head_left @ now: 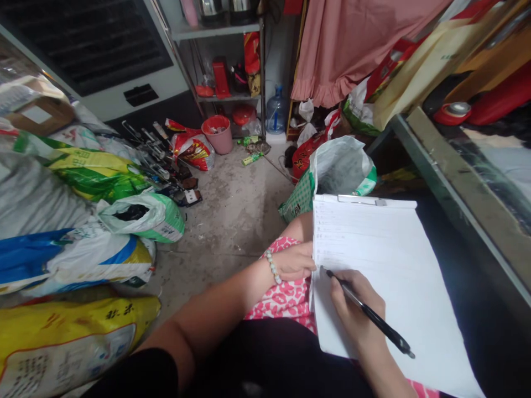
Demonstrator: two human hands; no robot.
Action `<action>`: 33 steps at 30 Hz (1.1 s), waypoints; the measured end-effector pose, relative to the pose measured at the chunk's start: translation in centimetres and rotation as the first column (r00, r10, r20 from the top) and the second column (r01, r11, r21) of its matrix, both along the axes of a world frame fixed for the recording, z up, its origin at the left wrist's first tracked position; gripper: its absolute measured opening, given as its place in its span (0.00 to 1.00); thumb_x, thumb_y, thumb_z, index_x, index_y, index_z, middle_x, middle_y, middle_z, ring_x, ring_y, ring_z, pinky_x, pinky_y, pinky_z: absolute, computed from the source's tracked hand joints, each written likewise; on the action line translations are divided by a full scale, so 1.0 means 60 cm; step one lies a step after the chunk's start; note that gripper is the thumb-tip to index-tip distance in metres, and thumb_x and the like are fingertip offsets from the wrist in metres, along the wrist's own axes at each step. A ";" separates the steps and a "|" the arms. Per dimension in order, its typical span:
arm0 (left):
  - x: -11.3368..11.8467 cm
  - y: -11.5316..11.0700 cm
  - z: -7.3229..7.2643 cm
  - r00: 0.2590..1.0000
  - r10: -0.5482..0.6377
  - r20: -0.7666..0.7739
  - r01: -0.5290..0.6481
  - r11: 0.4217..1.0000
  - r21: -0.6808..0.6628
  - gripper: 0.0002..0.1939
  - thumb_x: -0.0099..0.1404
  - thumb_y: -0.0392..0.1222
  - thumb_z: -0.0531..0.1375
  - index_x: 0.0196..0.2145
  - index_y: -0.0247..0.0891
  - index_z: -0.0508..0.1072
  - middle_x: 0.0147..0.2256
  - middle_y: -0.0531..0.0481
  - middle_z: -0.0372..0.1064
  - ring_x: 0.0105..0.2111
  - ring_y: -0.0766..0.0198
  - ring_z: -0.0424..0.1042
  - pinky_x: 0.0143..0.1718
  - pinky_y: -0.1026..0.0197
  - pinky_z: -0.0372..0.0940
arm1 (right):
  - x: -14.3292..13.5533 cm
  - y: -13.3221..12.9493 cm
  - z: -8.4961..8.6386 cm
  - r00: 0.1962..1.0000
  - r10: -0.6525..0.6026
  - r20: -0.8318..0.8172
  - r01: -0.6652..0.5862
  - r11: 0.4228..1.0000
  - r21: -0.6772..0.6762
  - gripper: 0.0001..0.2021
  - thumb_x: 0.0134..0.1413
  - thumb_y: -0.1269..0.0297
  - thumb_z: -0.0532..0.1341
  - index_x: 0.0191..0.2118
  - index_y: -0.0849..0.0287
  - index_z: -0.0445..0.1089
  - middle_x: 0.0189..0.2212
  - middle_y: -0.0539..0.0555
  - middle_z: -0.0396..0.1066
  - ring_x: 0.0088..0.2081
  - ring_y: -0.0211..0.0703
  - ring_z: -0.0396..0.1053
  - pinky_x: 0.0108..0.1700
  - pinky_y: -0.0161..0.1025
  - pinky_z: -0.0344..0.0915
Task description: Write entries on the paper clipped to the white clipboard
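A clipboard (377,202) with white paper (398,271) rests on my lap, over pink and white patterned cloth (286,301). Faint lines of writing show on the upper part of the sheet. My right hand (359,301) is closed around a black pen (373,318), its tip at the left side of the paper. With a beaded bracelet (274,268) on its wrist, my left hand (294,261) grips the left edge of the clipboard; some of its fingertips are hidden at that edge.
An open green and white bag (340,166) stands just beyond the clipboard. Several filled sacks (74,254) lie at the left. A pink bucket (218,135) and water bottle (275,110) are by the shelf (218,30). A table edge (464,199) runs along the right.
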State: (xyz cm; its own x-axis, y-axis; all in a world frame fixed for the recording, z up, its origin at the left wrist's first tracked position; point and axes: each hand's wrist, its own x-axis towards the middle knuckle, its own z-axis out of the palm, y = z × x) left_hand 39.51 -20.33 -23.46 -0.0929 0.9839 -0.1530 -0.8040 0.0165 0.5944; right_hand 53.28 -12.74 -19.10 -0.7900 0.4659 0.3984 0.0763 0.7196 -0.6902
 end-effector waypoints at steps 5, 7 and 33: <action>0.002 0.000 -0.002 1.000 0.006 0.002 -0.006 1.000 -0.002 0.26 0.53 0.33 0.59 0.52 0.31 0.63 0.52 0.38 0.63 0.53 0.54 0.61 0.55 0.45 0.53 | 0.002 0.001 0.000 1.000 0.007 -0.003 -0.007 1.000 0.001 0.06 0.56 0.64 0.56 0.31 0.61 0.65 0.27 0.50 0.66 0.29 0.35 0.64 0.32 0.32 0.60; 0.002 0.000 -0.001 1.000 0.009 0.007 -0.009 1.000 -0.005 0.28 0.52 0.31 0.60 0.52 0.31 0.63 0.52 0.38 0.63 0.53 0.54 0.61 0.55 0.47 0.53 | 0.003 0.000 0.002 1.000 -0.013 0.006 0.013 1.000 -0.013 0.06 0.56 0.65 0.56 0.31 0.61 0.65 0.27 0.50 0.66 0.28 0.35 0.64 0.31 0.31 0.60; -0.012 -0.008 0.027 0.997 -0.038 0.060 0.040 0.999 -0.027 0.31 0.46 0.24 0.60 0.50 0.39 0.68 0.47 0.44 0.69 0.48 0.59 0.67 0.51 0.58 0.56 | 0.008 0.010 0.002 0.996 -0.079 0.038 0.078 0.997 0.027 0.10 0.56 0.60 0.56 0.32 0.61 0.67 0.28 0.52 0.67 0.31 0.38 0.65 0.33 0.34 0.61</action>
State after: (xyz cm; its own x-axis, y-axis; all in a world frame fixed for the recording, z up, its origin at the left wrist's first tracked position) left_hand 38.81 -20.82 -21.83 -0.0445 0.9818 -0.1848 -0.8362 0.0646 0.5447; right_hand 53.75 -12.15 -19.00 -0.7662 0.5177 0.3808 0.1598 0.7274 -0.6674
